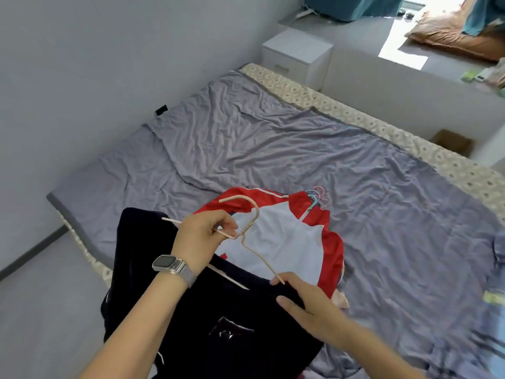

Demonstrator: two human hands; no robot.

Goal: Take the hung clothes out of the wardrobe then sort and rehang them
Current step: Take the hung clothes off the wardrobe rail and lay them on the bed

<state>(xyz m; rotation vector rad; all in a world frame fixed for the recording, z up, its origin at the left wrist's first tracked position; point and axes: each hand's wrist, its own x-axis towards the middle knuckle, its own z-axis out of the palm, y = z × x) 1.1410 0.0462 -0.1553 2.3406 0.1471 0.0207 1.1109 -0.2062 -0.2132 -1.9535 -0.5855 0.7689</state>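
A: Pink wire hanger [247,236], thin and light, probably a little springy. Pinched at the twisted neck by the left hand [203,236], fingers curled round the wire. Right hand [308,299] at the far shoulder end of the wire, fingertips touching it where it meets the dark garment [191,310]; fingers mostly straight, no firm closing to see.

B: And the dark garment?

A: Soft, limp, looks rather thick, so maybe a bit heavy for such a wire. Lying at the near edge of the bed [273,138], partly hanging over it. Best taken at the neck opening or the shoulders, never at one sleeve, otherwise sagging and slipping off the hanger.

B: Red and white jacket [287,236]?

A: Shiny cloth, likely slippery. Spread flat on the grey sheet, just behind the dark one and partly under it. Pink and blue hanger hooks [318,196] sticking out at its collar.

B: Any containers?

A: Brown cardboard box [452,142] beside the bed, far right; contents not visible. White bedside cabinet [296,54] with drawers closed. Wardrobe not in view.
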